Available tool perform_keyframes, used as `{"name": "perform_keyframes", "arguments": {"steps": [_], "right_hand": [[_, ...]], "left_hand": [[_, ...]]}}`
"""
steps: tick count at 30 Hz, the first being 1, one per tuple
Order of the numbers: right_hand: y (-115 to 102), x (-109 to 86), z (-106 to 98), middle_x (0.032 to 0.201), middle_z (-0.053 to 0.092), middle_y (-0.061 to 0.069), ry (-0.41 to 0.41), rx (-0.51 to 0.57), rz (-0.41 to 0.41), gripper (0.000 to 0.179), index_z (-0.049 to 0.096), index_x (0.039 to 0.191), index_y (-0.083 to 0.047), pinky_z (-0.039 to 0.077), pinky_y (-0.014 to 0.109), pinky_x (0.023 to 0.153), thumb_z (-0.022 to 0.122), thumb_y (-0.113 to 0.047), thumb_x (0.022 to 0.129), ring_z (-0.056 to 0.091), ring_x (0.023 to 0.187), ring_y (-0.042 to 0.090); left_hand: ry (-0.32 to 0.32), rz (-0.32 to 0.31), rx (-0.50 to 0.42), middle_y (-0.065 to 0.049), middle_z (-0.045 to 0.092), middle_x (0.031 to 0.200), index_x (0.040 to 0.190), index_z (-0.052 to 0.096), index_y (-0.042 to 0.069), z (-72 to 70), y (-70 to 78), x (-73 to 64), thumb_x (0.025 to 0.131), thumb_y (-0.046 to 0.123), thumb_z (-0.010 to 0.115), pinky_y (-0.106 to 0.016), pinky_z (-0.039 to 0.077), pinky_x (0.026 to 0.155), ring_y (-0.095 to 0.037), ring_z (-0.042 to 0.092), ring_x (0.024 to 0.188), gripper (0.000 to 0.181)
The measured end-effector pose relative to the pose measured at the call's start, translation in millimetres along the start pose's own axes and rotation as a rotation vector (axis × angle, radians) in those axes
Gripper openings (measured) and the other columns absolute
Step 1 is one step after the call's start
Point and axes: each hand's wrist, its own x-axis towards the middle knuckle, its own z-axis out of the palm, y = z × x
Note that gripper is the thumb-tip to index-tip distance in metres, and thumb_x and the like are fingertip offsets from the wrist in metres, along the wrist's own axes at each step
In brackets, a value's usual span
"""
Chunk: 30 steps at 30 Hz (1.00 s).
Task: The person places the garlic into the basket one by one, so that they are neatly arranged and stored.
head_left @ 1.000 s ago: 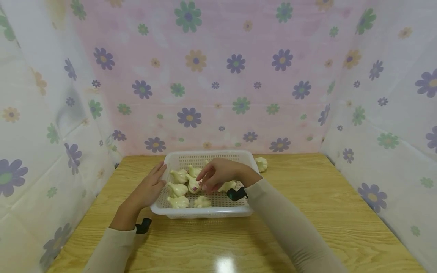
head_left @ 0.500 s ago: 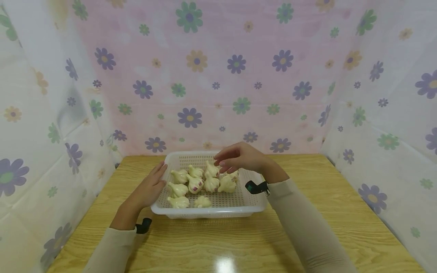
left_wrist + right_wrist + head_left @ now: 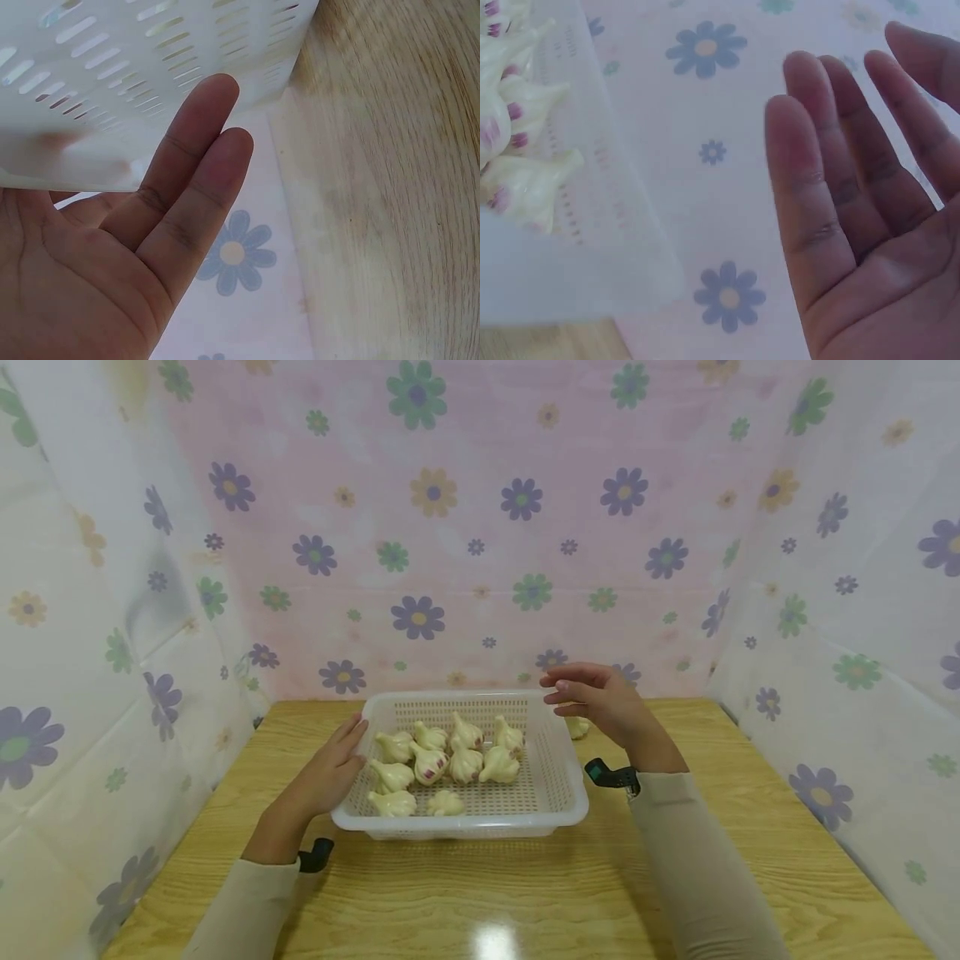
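Note:
A white plastic basket [image 3: 465,820] with slotted walls stands on the table and holds several garlic bulbs [image 3: 430,763], pale with purple marks on some. My left hand [image 3: 330,772] rests against the basket's left rim; in the left wrist view its fingers [image 3: 196,187] lie nearly straight along the outer wall. Above the basket's right rim, my right hand [image 3: 607,706] hovers with nothing in it. The right wrist view shows its fingers [image 3: 795,150] extended and apart from the basket. One more garlic bulb [image 3: 577,727] lies outside, behind the right rim, partly hidden by the right hand.
The wooden table [image 3: 465,902] reaches back to a flowered cloth [image 3: 480,527], which also hangs at both sides. A dark wrist camera [image 3: 611,774] sits on the right wrist, and another camera [image 3: 315,855] on the left.
My right hand has moved from over the bulbs in the basket, up and right past the right rim, uncovering the bulbs beneath. The left hand has stayed at the left rim.

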Motion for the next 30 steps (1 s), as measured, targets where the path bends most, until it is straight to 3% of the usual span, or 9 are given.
{"name": "perform_keyframes", "arguments": {"steps": [3,8,11,17,21,26,30], "right_hand": [[7,-9.3,-9,0.133,0.068,0.006,0.085,0.104,-0.015,0.044,0.058,0.144,-0.001,0.061,0.033,0.092,0.063,-0.017,0.104,0.071,0.112,0.02],[19,-28.3,-21,0.128,0.07,0.001,0.239,0.345,-0.021,0.042,0.058,0.147,-0.011,0.06,0.029,0.089,0.06,-0.016,0.105,0.069,0.112,0.016],[30,-35.5,-26,0.126,0.071,0.001,0.329,0.42,-0.024,0.042,0.058,0.146,-0.011,0.06,0.029,0.088,0.061,-0.016,0.104,0.069,0.111,0.016],[55,-34.7,-32,0.12,0.072,-0.003,0.525,0.412,0.083,0.039,0.063,0.139,-0.013,0.059,0.028,0.088,0.068,-0.018,0.1,0.068,0.106,0.016],[67,-30.4,-28,0.123,0.067,-0.005,0.637,0.385,0.212,0.043,0.063,0.14,-0.015,0.054,0.034,0.101,0.072,-0.017,0.098,0.063,0.108,0.015],[78,-28.8,-19,0.16,0.041,0.012,0.626,0.166,0.311,0.062,0.046,0.157,-0.015,0.041,0.048,0.119,0.068,-0.011,0.099,0.05,0.138,0.028],[89,-26.0,-16,0.169,0.026,0.02,0.574,0.05,0.342,0.074,0.035,0.162,-0.013,0.038,0.053,0.12,0.068,-0.007,0.096,0.037,0.15,0.038]], "left_hand": [[-0.002,-0.005,0.001,-0.015,0.005,0.174,0.164,0.019,0.001,0.7,-0.9,1.0,0.109,0.017,0.038,-0.07,0.014,0.123,-0.046,0.007,0.159,0.061],[-0.009,-0.019,-0.006,-0.013,0.004,0.175,0.165,0.018,0.002,0.6,-1.7,1.8,0.109,0.018,0.038,-0.069,0.014,0.123,-0.044,0.007,0.159,0.062],[-0.011,-0.018,-0.005,-0.014,0.003,0.175,0.165,0.018,0.001,0.0,-1.1,1.3,0.109,0.019,0.038,-0.071,0.013,0.122,-0.045,0.006,0.159,0.062],[-0.006,-0.014,-0.01,-0.017,0.004,0.174,0.164,0.018,0.0,-0.1,-0.7,0.1,0.109,0.019,0.038,-0.072,0.013,0.121,-0.048,0.006,0.158,0.062],[-0.009,-0.024,-0.013,-0.014,0.003,0.175,0.165,0.018,0.001,0.4,-1.3,0.1,0.109,0.019,0.038,-0.071,0.013,0.122,-0.045,0.005,0.159,0.062],[-0.012,-0.03,-0.003,-0.011,0.002,0.175,0.165,0.017,0.004,1.0,-1.4,1.5,0.11,0.02,0.038,-0.069,0.012,0.123,-0.043,0.005,0.16,0.062],[-0.01,-0.027,0.0,-0.013,0.003,0.175,0.165,0.017,0.003,0.9,-1.4,1.1,0.11,0.019,0.038,-0.07,0.012,0.123,-0.044,0.005,0.159,0.062]]}}
